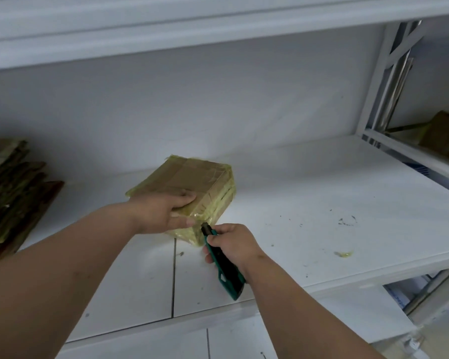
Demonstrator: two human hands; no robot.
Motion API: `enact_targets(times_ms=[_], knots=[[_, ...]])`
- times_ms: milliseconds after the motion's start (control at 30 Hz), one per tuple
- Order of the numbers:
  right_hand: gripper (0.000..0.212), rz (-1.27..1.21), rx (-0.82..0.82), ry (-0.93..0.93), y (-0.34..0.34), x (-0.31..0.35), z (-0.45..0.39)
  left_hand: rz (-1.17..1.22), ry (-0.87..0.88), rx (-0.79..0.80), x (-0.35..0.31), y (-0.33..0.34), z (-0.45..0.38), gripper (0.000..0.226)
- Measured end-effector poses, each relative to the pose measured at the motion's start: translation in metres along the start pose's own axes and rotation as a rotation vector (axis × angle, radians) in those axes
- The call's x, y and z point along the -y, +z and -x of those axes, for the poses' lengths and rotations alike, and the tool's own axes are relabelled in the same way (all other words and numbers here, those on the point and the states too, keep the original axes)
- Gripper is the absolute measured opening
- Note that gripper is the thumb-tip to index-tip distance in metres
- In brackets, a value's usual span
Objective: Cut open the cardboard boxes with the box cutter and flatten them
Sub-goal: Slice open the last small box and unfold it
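Observation:
A small cardboard box wrapped in yellowish tape lies on the white shelf. My left hand rests on the box's near top, fingers flat across it and thumb along the near side. My right hand grips a green box cutter, its dark tip touching the box's near corner, just below my left thumb.
A stack of flattened cardboard lies at the shelf's left end. Another brown box sits on the neighbouring shelf at the far right, behind a white upright post. A scrap of yellow tape lies near the front edge.

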State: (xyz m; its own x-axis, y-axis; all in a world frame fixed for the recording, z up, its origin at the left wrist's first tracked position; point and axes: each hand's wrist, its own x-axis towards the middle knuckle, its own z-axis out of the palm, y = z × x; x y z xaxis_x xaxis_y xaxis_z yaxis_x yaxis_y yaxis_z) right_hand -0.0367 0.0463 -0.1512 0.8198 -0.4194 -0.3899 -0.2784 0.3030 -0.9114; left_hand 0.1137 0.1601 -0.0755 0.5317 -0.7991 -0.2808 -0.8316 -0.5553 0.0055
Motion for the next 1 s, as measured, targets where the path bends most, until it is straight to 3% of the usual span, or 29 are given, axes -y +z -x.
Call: enact_targets(times_ms=[167,467,667,767,900,1000], knots=[[0.023,0.042,-0.018,-0.025,0.007,-0.01,0.001,0.048,0.014,-0.07,0.014,0.016,0.002,0.056],[0.021,0.026,-0.033,-0.053,0.013,-0.022,0.019,0.128,0.063,-0.124,0.022,0.031,-0.01,0.056],[0.019,0.036,-0.045,-0.045,0.001,-0.017,0.023,0.041,0.025,-0.158,0.014,0.029,-0.01,0.055],[0.02,-0.02,-0.149,-0.069,-0.013,-0.013,0.027,-0.031,-0.045,-0.19,-0.006,0.027,-0.014,0.056],[0.025,0.053,-0.405,-0.195,-0.028,-0.014,0.023,-0.089,-0.119,-0.198,-0.024,0.024,-0.024,0.061],[0.034,0.147,-0.446,-0.276,-0.035,-0.018,0.02,-0.075,-0.092,-0.154,-0.019,0.021,-0.027,0.068]])
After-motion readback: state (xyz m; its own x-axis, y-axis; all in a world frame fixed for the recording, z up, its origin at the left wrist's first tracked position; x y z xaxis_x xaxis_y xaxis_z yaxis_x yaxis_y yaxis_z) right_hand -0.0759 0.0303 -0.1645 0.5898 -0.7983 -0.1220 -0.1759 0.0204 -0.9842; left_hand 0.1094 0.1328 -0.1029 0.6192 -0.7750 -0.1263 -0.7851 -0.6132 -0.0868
